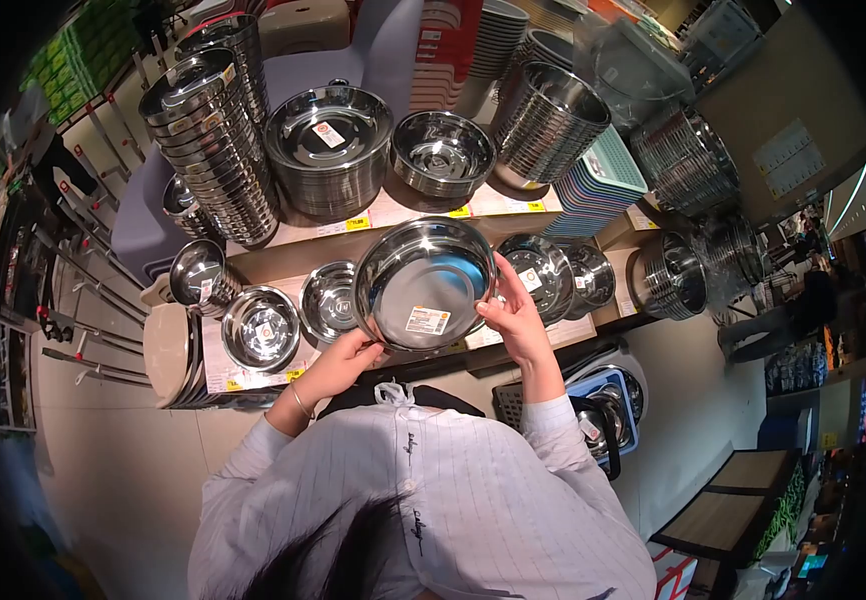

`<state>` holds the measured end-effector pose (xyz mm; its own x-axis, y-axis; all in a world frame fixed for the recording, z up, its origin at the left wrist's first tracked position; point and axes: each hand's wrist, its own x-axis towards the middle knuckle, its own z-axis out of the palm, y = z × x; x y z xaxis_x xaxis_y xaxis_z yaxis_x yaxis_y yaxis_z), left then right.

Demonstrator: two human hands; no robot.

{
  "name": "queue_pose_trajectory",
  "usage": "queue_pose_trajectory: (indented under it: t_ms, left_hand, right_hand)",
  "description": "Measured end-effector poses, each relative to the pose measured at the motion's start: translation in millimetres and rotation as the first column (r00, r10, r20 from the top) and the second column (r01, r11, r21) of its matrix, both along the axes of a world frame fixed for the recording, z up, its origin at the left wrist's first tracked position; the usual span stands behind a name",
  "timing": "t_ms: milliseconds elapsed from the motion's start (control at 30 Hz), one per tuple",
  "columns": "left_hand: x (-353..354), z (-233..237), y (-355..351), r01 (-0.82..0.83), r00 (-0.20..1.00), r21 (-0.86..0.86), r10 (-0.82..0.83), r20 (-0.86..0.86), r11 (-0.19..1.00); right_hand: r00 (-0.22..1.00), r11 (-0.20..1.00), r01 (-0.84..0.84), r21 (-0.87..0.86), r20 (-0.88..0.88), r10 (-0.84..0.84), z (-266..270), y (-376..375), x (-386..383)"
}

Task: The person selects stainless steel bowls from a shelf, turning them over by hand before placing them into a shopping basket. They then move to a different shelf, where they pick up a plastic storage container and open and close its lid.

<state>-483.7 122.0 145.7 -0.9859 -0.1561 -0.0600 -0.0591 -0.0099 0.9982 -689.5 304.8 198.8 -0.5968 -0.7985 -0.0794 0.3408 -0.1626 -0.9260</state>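
Note:
A shiny steel basin (423, 280) with a white barcode label inside is held up in front of my body, tilted so that its inside faces me. My left hand (338, 365) grips its lower left rim, the thumb near the edge. On the right side, my right hand (521, 322) holds the rim, with the thumb over the edge and the fingers behind the wall. Behind the basin, partly covered by it, a smaller steel bowl (328, 300) sits on the lower shelf. Close to my right hand stands another steel bowl (536, 275) with a label.
Stacks of steel basins (328, 150) and tall steel pots (553, 125) line the upper shelf (353, 228). Pastel plastic baskets (598, 185) are stacked to the right. Below right, a blue-rimmed basket (605, 395) holds steel ware. Metal rods (103, 280) stick out at left.

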Motion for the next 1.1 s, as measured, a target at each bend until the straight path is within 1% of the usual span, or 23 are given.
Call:
queue_pose_trajectory:
  t_ms: [33,67,100,167,200,267,300,367,400,467,533,600,633,733,867,967,1033,1067,1100]
  left_hand:
    - [0.1,-10.6,-2.0,-0.015,1.0,0.061,0.013,0.024,0.998]
    - [0.0,-17.9,-3.5,-0.031,0.998,0.122,0.025,0.05,0.992]
    - [-0.5,-21.4,-4.2,-0.03,0.998,0.122,0.024,0.051,0.992]
    - [-1.3,-25.2,-4.8,-0.091,0.992,0.253,0.066,0.105,0.963]
    - [-0.8,-25.6,-4.9,-0.089,0.992,0.252,0.064,0.105,0.964]
    - [0.9,-26.4,-4.7,-0.138,0.982,0.326,0.086,0.171,0.935]
    - [1.4,-27.9,-5.4,-0.137,0.982,0.325,0.085,0.171,0.936]
    - [1.6,-31.7,-6.9,-0.143,0.98,0.36,0.081,0.181,0.922]
    - [1.5,-31.0,-6.3,-0.143,0.98,0.36,0.081,0.181,0.922]
    - [1.1,-28.7,-4.5,-0.207,0.969,0.421,0.125,0.214,0.883]
    - [1.2,-34.6,-5.3,-0.214,0.968,0.419,0.133,0.213,0.883]
    - [0.8,-38.0,-5.2,-0.221,0.967,0.416,0.142,0.212,0.882]
    - [0.7,-38.7,-5.0,-0.231,0.964,0.417,0.148,0.221,0.879]
    - [1.9,-40.2,-4.1,-0.247,0.96,0.425,0.158,0.233,0.871]
    - [1.1,-32.8,-0.5,-0.268,0.956,0.468,0.171,0.24,0.842]
    - [1.7,-34.4,-2.4,-0.267,0.949,0.441,0.156,0.272,0.857]
    - [1.9,-26.8,-3.0,-0.261,0.956,0.467,0.159,0.247,0.845]
    - [2.4,-22.8,-3.5,-0.254,0.962,0.492,0.163,0.221,0.833]
    - [3.8,-21.3,-4.6,-0.256,0.961,0.492,0.165,0.221,0.832]
  right_hand:
    - [0.997,1.0,0.009,0.002,-0.072,-0.008,0.5,-0.4,1.7]
    - [0.997,1.0,0.009,0.001,-0.072,-0.009,2.2,-1.3,4.1]
    - [0.995,1.0,0.015,0.001,-0.096,-0.015,4.6,-2.4,7.3]
    - [0.993,1.0,0.024,0.002,-0.119,-0.023,8.9,-3.3,13.1]
    - [0.991,1.0,0.014,0.0,-0.134,-0.014,10.7,-3.7,15.5]
    - [0.987,1.0,0.019,0.01,-0.159,-0.017,19.3,-6.8,24.0]
    - [0.987,1.0,0.02,0.01,-0.159,-0.018,18.1,-6.1,24.5]
    - [0.97,0.998,-0.002,0.059,-0.244,0.016,13.8,-5.2,24.7]
    - [0.968,0.998,0.014,0.068,-0.251,0.003,12.3,-6.8,25.6]
    - [0.974,0.997,0.026,0.071,-0.226,-0.009,14.5,-7.8,28.8]
    - [0.979,0.997,0.037,0.074,-0.202,-0.021,19.4,-8.2,33.3]
    - [0.991,0.992,0.012,0.125,-0.133,0.004,26.1,-8.5,39.0]
    - [0.991,0.992,0.012,0.125,-0.133,0.005,28.3,-9.2,42.0]
    - [0.993,0.996,-0.059,0.073,-0.094,0.066,30.5,-11.2,47.1]
    - [0.995,0.996,-0.089,0.024,-0.044,0.09,32.5,-12.6,54.1]
    - [0.998,0.997,-0.07,-0.027,0.0,0.07,31.5,-14.9,57.0]
    - [0.996,1.0,0.017,-0.017,-0.082,-0.019,26.6,-16.0,56.1]
    - [0.993,0.997,0.074,-0.018,-0.092,-0.076,28.3,-16.4,57.3]
    - [0.993,0.997,0.072,-0.017,-0.092,-0.074,27.7,-16.6,55.1]
